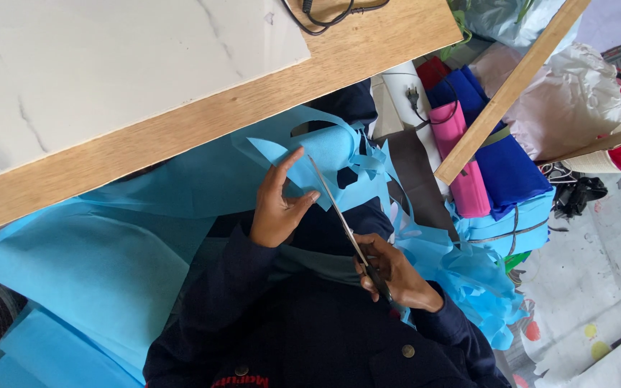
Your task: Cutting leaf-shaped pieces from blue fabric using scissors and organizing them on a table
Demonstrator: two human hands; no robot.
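My left hand point(279, 203) pinches a piece of light blue fabric point(328, 154) between thumb and fingers, just below the wooden table edge point(203, 122). My right hand point(394, 271) grips the handles of a pair of scissors point(338, 212), whose long blades point up and left and meet the blue fabric beside my left fingers. More of the same blue fabric point(102, 266) drapes over my lap to the left, and cut blue scraps point(468, 280) hang on the right. Dark navy sleeves cover both my arms.
A white marble-look board point(109, 57) lies on the wooden table, with a black cable point(325, 18) at its far edge. To the right are folded pink point(461, 158) and dark blue fabric point(504, 158), a slanting wooden batten point(504, 93), a plug point(412, 97) and plastic bags point(576, 93).
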